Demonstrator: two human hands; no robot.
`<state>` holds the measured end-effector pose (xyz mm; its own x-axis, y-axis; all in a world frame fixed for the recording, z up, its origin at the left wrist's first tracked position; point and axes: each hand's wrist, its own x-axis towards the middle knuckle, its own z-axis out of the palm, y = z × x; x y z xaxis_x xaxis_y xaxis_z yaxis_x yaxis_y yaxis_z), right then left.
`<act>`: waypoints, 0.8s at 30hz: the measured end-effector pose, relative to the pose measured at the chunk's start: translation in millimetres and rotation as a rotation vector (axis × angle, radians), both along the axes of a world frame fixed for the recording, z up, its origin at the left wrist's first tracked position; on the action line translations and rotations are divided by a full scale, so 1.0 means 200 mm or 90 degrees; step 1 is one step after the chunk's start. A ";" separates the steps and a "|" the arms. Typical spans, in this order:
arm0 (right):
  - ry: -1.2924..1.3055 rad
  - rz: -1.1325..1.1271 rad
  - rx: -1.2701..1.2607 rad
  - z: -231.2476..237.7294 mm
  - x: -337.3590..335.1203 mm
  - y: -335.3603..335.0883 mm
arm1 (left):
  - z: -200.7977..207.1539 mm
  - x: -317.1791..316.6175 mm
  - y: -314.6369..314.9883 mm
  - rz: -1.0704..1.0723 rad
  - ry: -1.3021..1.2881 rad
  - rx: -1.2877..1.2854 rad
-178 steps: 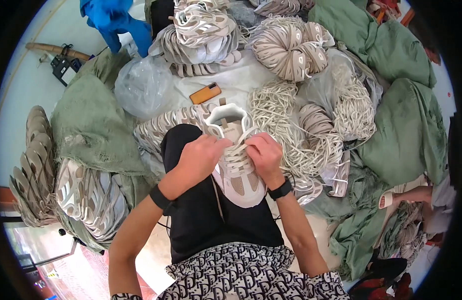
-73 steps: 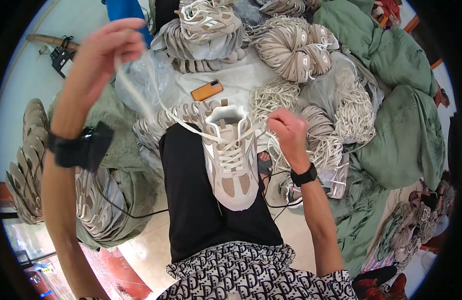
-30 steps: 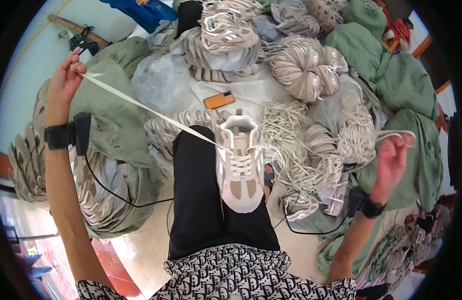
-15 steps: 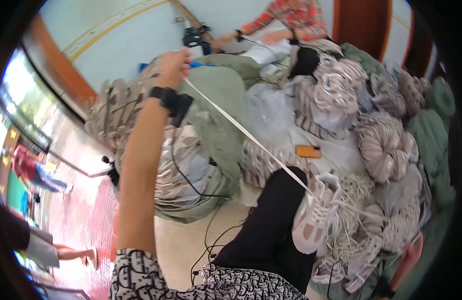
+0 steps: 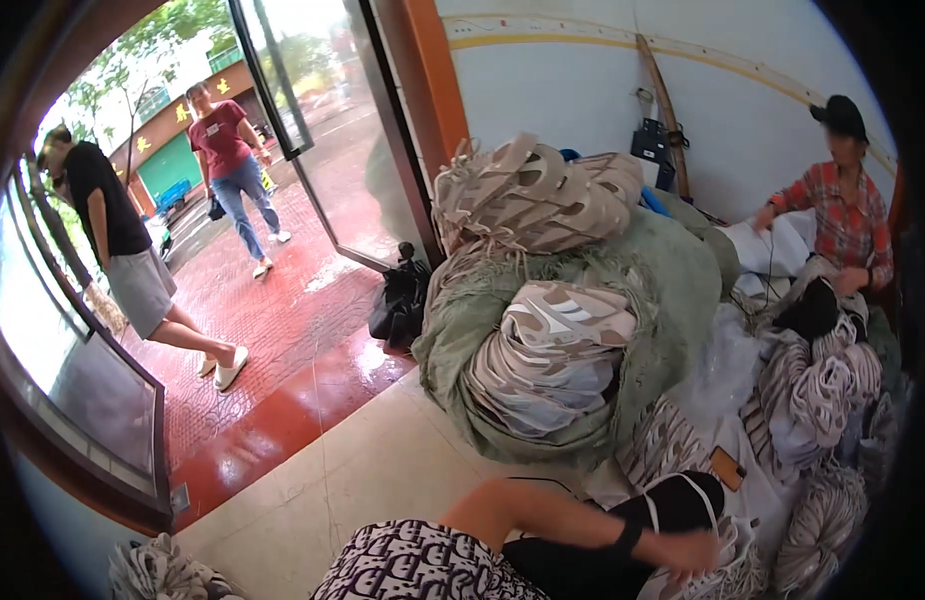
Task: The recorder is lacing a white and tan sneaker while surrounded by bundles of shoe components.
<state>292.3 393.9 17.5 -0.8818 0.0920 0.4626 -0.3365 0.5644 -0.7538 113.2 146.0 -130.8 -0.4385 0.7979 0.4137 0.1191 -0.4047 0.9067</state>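
Observation:
My left hand (image 5: 688,552) reaches to the right across my bent leg, blurred, so its fingers cannot be made out. A black band is around its wrist. A white shoelace (image 5: 655,512) curves over the black trouser leg (image 5: 693,492) beside this hand; whether the hand grips it is unclear. Just past the hand lies a pile of pale laces and shoe parts (image 5: 745,572), partly cut off by the picture's edge. The beige shoe seen earlier on my knee is mostly hidden by my hand. My right hand is out of view.
A green sack (image 5: 673,300) bulges with beige shoe uppers (image 5: 553,190). An orange phone (image 5: 728,467) lies on white plastic among lace bundles (image 5: 821,530). A person in a plaid shirt (image 5: 851,225) sits at the far right. Two people stand outside the open glass door (image 5: 328,130).
My view has swung left toward the doorway. My left hand, earlier raised and drawing a lace taut from the shoe, has come down beside my knee; the lace now hangs slack. My right hand has left view.

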 end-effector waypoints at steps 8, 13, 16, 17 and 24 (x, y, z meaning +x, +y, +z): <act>-0.092 -0.116 -0.353 -0.09 -0.24 -0.63 | 0.45 0.35 -0.02 0.061 -0.226 -0.035; -0.094 -0.072 -0.352 -0.17 -0.26 -0.64 | 0.84 0.54 -0.25 0.016 -0.479 -0.093; -0.131 -0.028 -0.466 -0.04 -0.17 -0.68 | 0.97 0.61 -0.30 -0.039 -0.496 -0.085; -0.101 -0.030 -0.429 -0.04 -0.17 -0.68 | 0.98 0.62 -0.30 -0.060 -0.475 -0.080; -0.097 -0.162 -0.204 -0.06 -0.01 -0.59 | 0.55 0.54 -0.20 -0.044 -0.409 -0.246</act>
